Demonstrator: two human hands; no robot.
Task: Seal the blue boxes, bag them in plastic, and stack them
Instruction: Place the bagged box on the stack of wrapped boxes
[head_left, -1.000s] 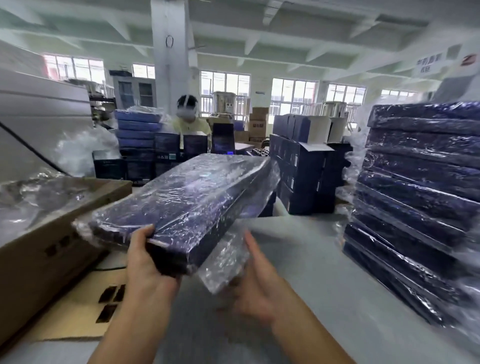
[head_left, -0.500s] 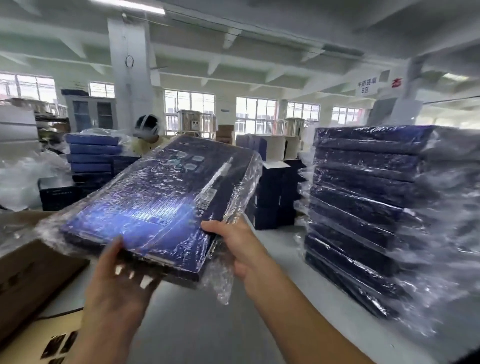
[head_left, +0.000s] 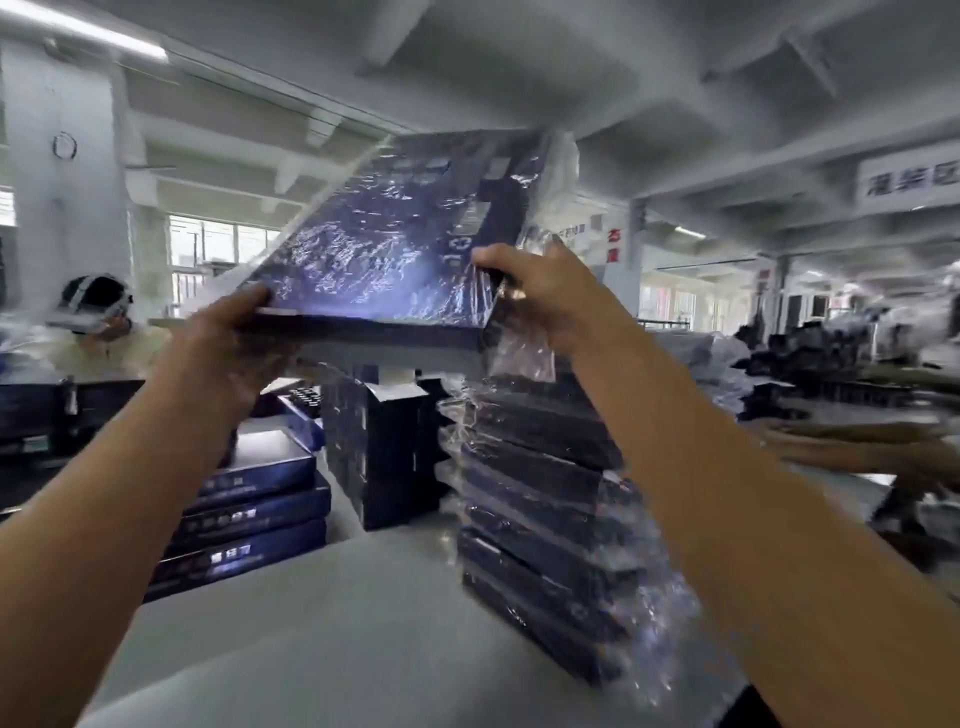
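— How many do we hold?
— One box (head_left: 384, 249), bagged, held high and tilted above the stack (head_left: 540, 519). Our two hands grip it: the left hand (head_left: 228, 343) curls round its near left corner, and the right hand (head_left: 540, 296) pinches its right edge through the plastic.
— And on the table (head_left: 311, 623)?
— Three bare boxes (head_left: 249, 519) are piled at the left. The stack is too blurred for us to count.

Two hands (head_left: 234, 338) (head_left: 540, 296), one bagged box (head_left: 384, 249)

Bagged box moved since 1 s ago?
Yes. The bagged box rose and shifted right: earlier beside the bagged stack, now higher than its top.
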